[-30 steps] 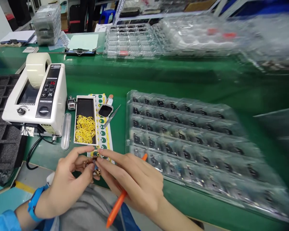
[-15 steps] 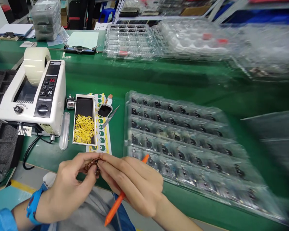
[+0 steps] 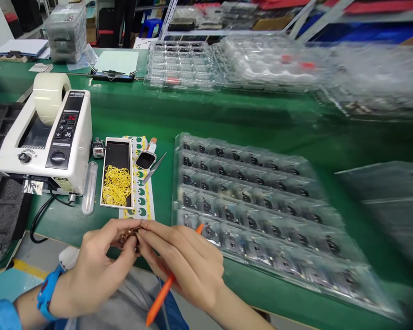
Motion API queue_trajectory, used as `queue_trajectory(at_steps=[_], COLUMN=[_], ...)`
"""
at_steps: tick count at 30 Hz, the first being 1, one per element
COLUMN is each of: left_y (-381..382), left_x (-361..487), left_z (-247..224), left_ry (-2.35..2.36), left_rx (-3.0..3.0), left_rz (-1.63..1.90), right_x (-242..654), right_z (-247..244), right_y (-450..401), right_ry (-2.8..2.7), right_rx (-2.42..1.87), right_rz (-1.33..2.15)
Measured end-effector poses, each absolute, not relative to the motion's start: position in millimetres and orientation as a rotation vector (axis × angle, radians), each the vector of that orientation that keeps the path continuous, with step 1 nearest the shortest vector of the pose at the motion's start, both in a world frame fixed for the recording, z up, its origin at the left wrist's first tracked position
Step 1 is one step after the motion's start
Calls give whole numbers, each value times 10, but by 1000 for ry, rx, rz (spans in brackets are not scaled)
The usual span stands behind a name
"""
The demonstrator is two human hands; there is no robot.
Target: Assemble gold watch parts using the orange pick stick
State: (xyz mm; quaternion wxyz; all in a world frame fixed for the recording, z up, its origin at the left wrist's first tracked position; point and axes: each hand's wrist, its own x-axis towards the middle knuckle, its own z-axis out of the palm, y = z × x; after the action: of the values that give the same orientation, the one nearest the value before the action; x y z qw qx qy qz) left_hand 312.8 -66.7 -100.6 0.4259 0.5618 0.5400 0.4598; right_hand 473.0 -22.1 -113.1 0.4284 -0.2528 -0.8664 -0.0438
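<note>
Between the fingertips of both hands is a small copper-brown part [image 3: 126, 237], mostly covered by the fingers. My left hand [image 3: 101, 261], with a blue wristband, pinches it between thumb and fingers. My right hand [image 3: 187, 261] has its fingertips pressed to the part's right side. An orange pen-shaped stick [image 3: 161, 300] passes through my right hand, tucked under the fingers, with one end poking out past the knuckles. Just beyond the hands lie a white-edged box [image 3: 132, 174] holding yellow rings [image 3: 116, 185] and a sheet with cut-out shapes [image 3: 147, 211].
At the left stands a tape dispenser [image 3: 74, 172]. A tally counter [image 3: 98, 148], a smartwatch [image 3: 146, 160] and tweezers [image 3: 154, 168] lie near the box. A clear tray [image 3: 244, 192] of small dark parts covers the right side. More clear trays [image 3: 182, 64] are stacked behind.
The whole view has shifted slightly, the scene sliding a little left and down. Both hands keep their hold on the copper-brown part, and the orange stick stays in my right hand.
</note>
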Motion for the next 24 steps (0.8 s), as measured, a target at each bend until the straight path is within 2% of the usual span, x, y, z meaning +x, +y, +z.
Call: queue_trajectory(at_steps=[8, 13, 20, 24], left_y=[-685, -578, -420, -419], left_x=[3194, 3192, 3100, 3103], left_z=[-1028, -988, -1019, -1026], left_ry=[1331, 1245, 1128, 1089], left_rx=[1371, 1015, 817, 883], left_rz=[1160, 1113, 989, 983], right_x=[4748, 4778, 4949, 4921], right_z=[-1154, -1190, -1028, -1000], right_y=[-278, -314, -243, -155], right_ry=[-2088, -2070, -1956, -2056], right_rx=[-701, -723, -910, -770], right_rz=[-82, -33, 675, 1006])
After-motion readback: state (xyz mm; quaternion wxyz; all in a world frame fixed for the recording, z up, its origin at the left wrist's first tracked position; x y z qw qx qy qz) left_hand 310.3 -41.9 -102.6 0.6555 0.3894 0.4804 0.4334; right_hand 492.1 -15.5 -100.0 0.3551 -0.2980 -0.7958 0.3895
